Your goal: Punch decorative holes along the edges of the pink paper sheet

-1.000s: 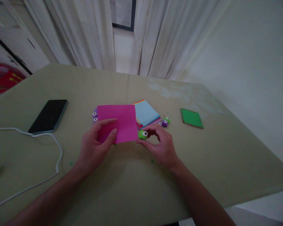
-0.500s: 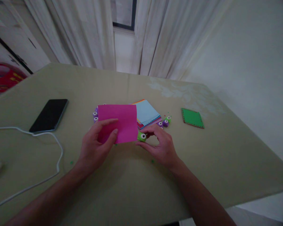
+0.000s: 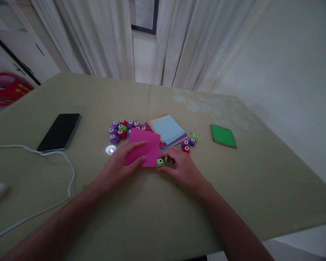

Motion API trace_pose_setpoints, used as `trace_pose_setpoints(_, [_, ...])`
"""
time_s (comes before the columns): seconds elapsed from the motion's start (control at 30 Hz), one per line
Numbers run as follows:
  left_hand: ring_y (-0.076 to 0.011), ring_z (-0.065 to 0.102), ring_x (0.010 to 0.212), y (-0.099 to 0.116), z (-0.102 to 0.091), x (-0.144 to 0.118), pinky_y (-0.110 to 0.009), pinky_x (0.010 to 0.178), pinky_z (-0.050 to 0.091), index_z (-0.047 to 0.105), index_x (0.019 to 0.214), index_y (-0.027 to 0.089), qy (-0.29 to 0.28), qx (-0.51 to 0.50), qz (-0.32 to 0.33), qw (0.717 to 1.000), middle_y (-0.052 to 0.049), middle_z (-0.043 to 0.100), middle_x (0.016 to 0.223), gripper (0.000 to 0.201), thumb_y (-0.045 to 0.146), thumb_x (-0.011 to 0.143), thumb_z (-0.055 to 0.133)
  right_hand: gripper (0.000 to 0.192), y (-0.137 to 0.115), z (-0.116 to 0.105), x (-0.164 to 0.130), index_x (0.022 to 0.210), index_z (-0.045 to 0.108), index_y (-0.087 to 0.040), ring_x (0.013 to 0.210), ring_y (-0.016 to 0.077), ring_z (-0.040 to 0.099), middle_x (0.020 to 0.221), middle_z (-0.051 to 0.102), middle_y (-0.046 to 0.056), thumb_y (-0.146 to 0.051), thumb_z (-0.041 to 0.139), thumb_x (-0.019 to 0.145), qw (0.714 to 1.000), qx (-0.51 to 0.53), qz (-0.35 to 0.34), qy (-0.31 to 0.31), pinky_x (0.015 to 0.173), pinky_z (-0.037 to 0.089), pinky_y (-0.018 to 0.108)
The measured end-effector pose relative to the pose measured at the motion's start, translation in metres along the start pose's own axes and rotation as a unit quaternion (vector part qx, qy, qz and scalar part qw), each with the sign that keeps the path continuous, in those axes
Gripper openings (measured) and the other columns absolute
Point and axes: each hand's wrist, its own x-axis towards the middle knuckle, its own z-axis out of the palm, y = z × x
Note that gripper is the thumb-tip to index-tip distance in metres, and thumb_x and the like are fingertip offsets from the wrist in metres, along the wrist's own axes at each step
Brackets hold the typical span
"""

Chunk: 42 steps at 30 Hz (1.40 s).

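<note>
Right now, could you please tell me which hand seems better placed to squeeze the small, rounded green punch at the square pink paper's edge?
Probably the right hand: the green punch is in its grasp. The left hand is farther from it, holding the pink paper.

Readable text: none | red object: yellow marks, illegible

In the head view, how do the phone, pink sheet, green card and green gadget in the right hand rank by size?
1. Phone and pink sheet: too close to rank; left hand covers part of the sheet
2. Green card
3. Green gadget
</note>
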Motion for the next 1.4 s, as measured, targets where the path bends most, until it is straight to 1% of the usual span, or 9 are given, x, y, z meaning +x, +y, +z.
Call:
trace_pose_setpoints(0.17, [-0.0329,0.072,0.120,-0.010,0.004,-0.001,-0.051,0.103,0.059,0.067,0.142,0.026,-0.046,0.047,0.007,0.998,-0.011,0.074,0.135,0.052,0.049,0.096,0.070,0.024,0.007,0.000,0.000,0.108,0.076,-0.020,0.078,0.0192,0.065,0.094,0.070,0.004,-0.032,0.088,0.091,0.998,-0.006,0.033,-0.046,0.073,0.048,0.031])
trace_pose_setpoints(0.27, [-0.0376,0.062,0.132,-0.009,0.007,-0.004,-0.057,0.110,0.053,0.063,0.147,0.024,-0.038,0.133,0.033,0.990,-0.014,0.067,0.142,0.055,0.047,0.098,0.070,0.023,0.007,-0.002,0.000,0.114,0.075,-0.019,0.083,0.0190,0.066,0.101,0.071,0.006,-0.027,0.083,0.094,0.996,-0.014,0.043,-0.072,0.076,0.050,0.031])
trace_pose_setpoints(0.33, [-0.0430,0.047,0.147,-0.008,0.010,-0.007,-0.063,0.118,0.045,0.056,0.154,0.024,-0.015,0.189,0.044,0.981,-0.018,0.051,0.159,0.065,0.048,0.096,0.074,0.024,0.007,-0.004,0.000,0.118,0.075,-0.018,0.088,0.0198,0.067,0.106,0.072,0.007,-0.024,0.081,0.095,0.996,-0.023,0.041,-0.080,0.079,0.052,0.032])
trace_pose_setpoints(0.43, [-0.0492,0.024,0.159,-0.006,0.011,-0.011,-0.068,0.123,0.035,0.043,0.164,0.027,0.018,0.241,0.061,0.968,-0.017,0.015,0.179,0.086,0.051,0.091,0.082,0.026,0.007,-0.006,0.000,0.119,0.075,-0.018,0.092,0.0202,0.068,0.110,0.071,0.008,-0.019,0.081,0.094,0.995,-0.024,0.041,-0.083,0.083,0.054,0.033])
trace_pose_setpoints(0.5, [-0.0509,0.019,0.160,-0.005,0.011,-0.012,-0.070,0.122,0.033,0.043,0.164,0.030,0.019,0.267,0.080,0.960,-0.014,0.005,0.182,0.089,0.053,0.089,0.084,0.028,0.009,-0.006,0.000,0.119,0.075,-0.018,0.090,0.0193,0.069,0.110,0.072,0.008,-0.017,0.082,0.092,0.995,-0.007,0.052,-0.084,0.083,0.056,0.032])
trace_pose_setpoints(0.67, [-0.0396,0.045,0.150,-0.010,0.008,-0.009,-0.065,0.125,0.028,0.060,0.153,0.032,-0.070,0.284,0.131,0.947,-0.010,0.052,0.166,0.055,0.052,0.103,0.067,0.026,0.010,-0.009,0.000,0.116,0.076,-0.017,0.090,0.0190,0.073,0.109,0.074,0.007,-0.017,0.083,0.092,0.993,0.036,0.074,-0.082,0.085,0.059,0.033])
trace_pose_setpoints(0.73, [-0.0345,0.055,0.143,-0.012,0.007,-0.007,-0.061,0.123,0.033,0.064,0.150,0.030,-0.111,0.271,0.135,0.947,-0.009,0.063,0.156,0.046,0.050,0.108,0.059,0.024,0.011,-0.009,0.000,0.115,0.077,-0.016,0.091,0.0190,0.073,0.108,0.075,0.007,-0.016,0.083,0.091,0.993,0.038,0.075,-0.081,0.086,0.059,0.033])
trace_pose_setpoints(0.9, [-0.0325,0.058,0.141,-0.014,0.006,-0.005,-0.056,0.116,0.043,0.067,0.147,0.026,-0.145,0.250,0.139,0.947,-0.010,0.064,0.154,0.044,0.046,0.109,0.056,0.025,0.012,-0.009,0.000,0.116,0.078,-0.017,0.092,0.0192,0.073,0.107,0.077,0.007,-0.014,0.083,0.091,0.994,0.034,0.069,-0.077,0.087,0.059,0.033])
trace_pose_setpoints(1.4, [-0.0341,0.057,0.144,-0.014,0.010,-0.003,-0.058,0.120,0.043,0.068,0.147,0.026,-0.136,0.238,0.123,0.954,-0.010,0.063,0.156,0.046,0.047,0.107,0.059,0.024,0.012,-0.009,0.001,0.113,0.079,-0.017,0.088,0.0190,0.074,0.104,0.077,0.007,-0.014,0.083,0.089,0.993,0.056,0.072,-0.079,0.085,0.061,0.033])
